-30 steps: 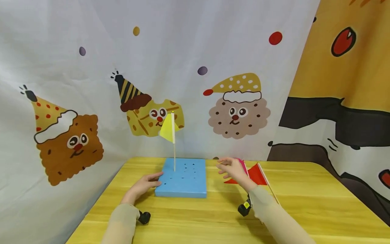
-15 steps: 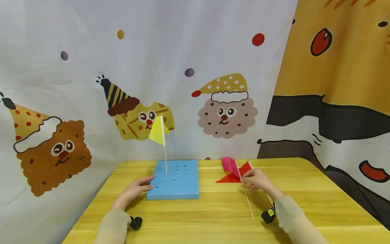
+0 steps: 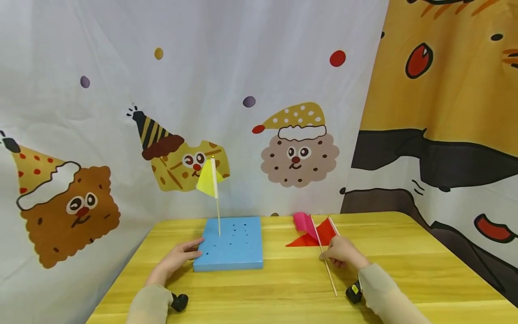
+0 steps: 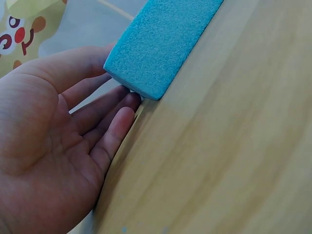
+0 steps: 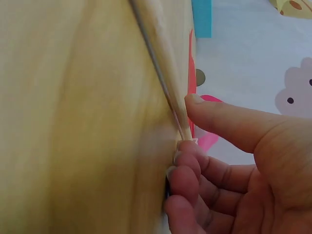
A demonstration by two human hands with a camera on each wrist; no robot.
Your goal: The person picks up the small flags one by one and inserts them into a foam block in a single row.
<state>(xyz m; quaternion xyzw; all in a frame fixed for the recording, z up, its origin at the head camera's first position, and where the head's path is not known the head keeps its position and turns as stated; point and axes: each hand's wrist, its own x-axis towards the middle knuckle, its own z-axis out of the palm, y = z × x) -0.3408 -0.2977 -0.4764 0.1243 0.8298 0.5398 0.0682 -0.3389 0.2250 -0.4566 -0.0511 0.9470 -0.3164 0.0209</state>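
At the left edge of a blue foam board [image 3: 243, 252], my left hand [image 3: 178, 258] rests with its fingers extended against the side. The left wrist view shows that hand [image 4: 63, 131] beside a corner of the board [image 4: 151, 53]. A yellow flag [image 3: 207, 179] stands upright in the board on a thin stick. My right hand [image 3: 341, 252] is at the stick of a pink flag [image 3: 304, 223] lying on the table. In the right wrist view, the thumb and curled fingertips of that hand [image 5: 234, 170] stand apart at the stick. A red flag [image 3: 327, 230] lies alongside, its stick partly hidden.
Several small holes dot the board's top. The wooden table [image 3: 283, 292] extends in front of the board and to the right of the flags. A cartoon-printed curtain [image 3: 243, 58] hangs behind and beside the table.
My right hand has moved away from beside the board, rightward and down to the pink flag's stick, then slightly nearer. My left hand stays at the board. The head view has turned right.
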